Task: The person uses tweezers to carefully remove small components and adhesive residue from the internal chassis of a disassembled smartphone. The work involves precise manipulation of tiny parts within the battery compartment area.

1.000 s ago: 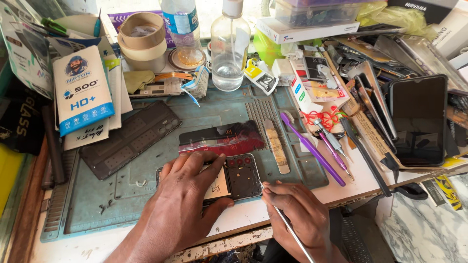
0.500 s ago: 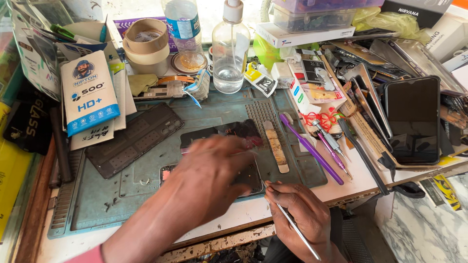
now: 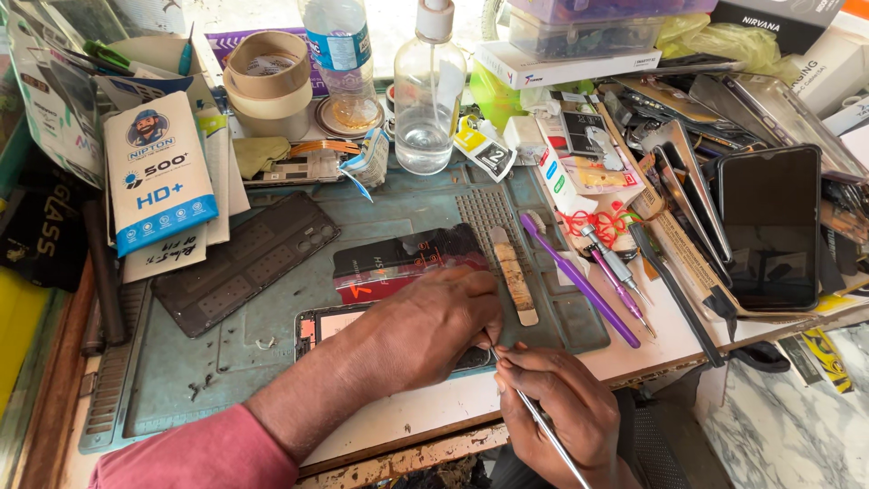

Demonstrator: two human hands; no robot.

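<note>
Down at the near edge of the teal repair mat, the opened phone lies with its long axis running left to right. The left hand curls closed over its right half, pinning it. The right hand, just beside, pinches thin metal tweezers, tip reaching up-left toward the left hand's fingertips.

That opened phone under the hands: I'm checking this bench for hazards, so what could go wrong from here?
The right hand works thin metal tweezers close to the left hand's fingertips, so a slip could prick a finger or scratch the opened phone. The phone lies near the table edge; a push might slide it off. The clear liquid bottle stands amid clutter just behind the mat, so a knock could spill onto the exposed parts.
</note>
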